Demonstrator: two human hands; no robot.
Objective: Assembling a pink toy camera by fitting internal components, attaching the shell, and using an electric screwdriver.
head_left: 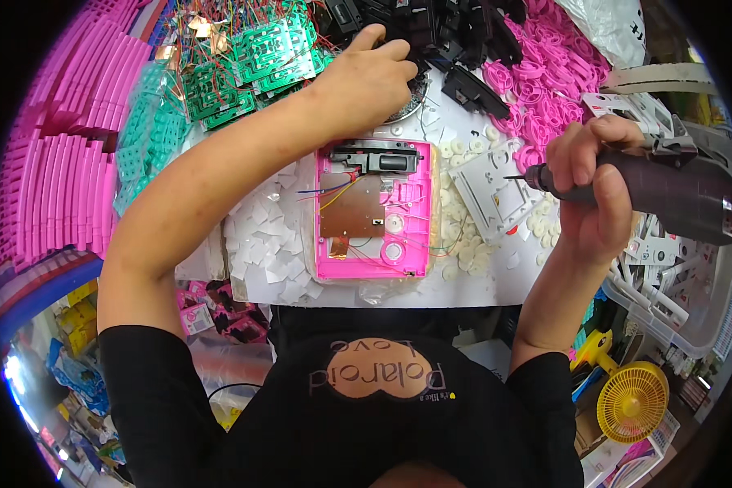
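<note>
A pink plastic casing [324, 264] lies open side up before me on the table. Inside it sit a brown circuit board [350, 209], a black module [382, 162] along the far edge and several thin coloured wires. Beyond the casing, my left hand [374, 80] is closed with bent fingers over a round dish of small dark bits [417, 98]; its fingertips are hidden. At the right, my right hand [590, 175] grips a dark electric screwdriver [667, 191]. The tool's bit points left, above a white plastic panel [490, 191].
Green circuit boards [272, 53] with red wires, black modules [472, 89] and pink loops [549, 73] are heaped at the back. Pink panels [73, 187] stand stacked at left. White paper pieces [268, 244] and cream discs [468, 252] flank the casing. A yellow fan [633, 401] stands lower right.
</note>
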